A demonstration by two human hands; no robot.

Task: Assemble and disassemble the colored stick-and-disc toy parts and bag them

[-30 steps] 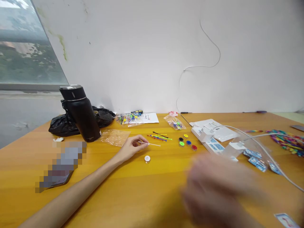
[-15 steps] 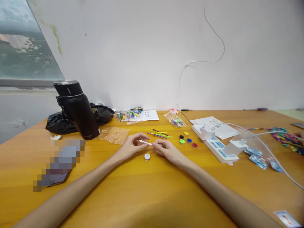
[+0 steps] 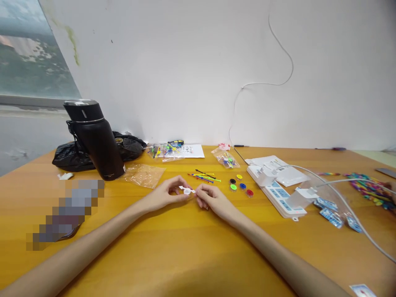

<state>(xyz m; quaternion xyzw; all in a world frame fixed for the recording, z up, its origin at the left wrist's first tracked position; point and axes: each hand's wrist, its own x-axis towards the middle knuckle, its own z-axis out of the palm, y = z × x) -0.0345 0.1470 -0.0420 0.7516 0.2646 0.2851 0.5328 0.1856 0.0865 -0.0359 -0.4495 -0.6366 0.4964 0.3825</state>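
Observation:
My left hand (image 3: pixel 168 193) is closed round a small white round disc (image 3: pixel 187 191), pinched between thumb and fingers. A white plastic arrow (image 3: pixel 181 188) lies across the top of the disc. Its tail end is pinched in the fingertips of my right hand (image 3: pixel 213 199). Whether arrow and disc are joined I cannot tell. Just behind my hands lies a loose bunch of coloured arrows (image 3: pixel 202 177). To the right of them sit several small round discs, among them a green disc (image 3: pixel 233 187) and a red disc (image 3: pixel 249 193).
At left are a black bottle (image 3: pixel 99 142), a black plastic bag (image 3: pixel 72 156) and a clear bag (image 3: pixel 145 175). A white power strip (image 3: pixel 280 200) with cables stands at right. Bagged arrows (image 3: pixel 225 159) lie at the back. Another person's hand (image 3: pixel 393 190) shows at the right edge beside colourful strands (image 3: pixel 368 187).
The white disc has left the table and is now in my left hand under the arrow. My right hand keeps the arrow's tail. Another person's hand has appeared at the right edge.

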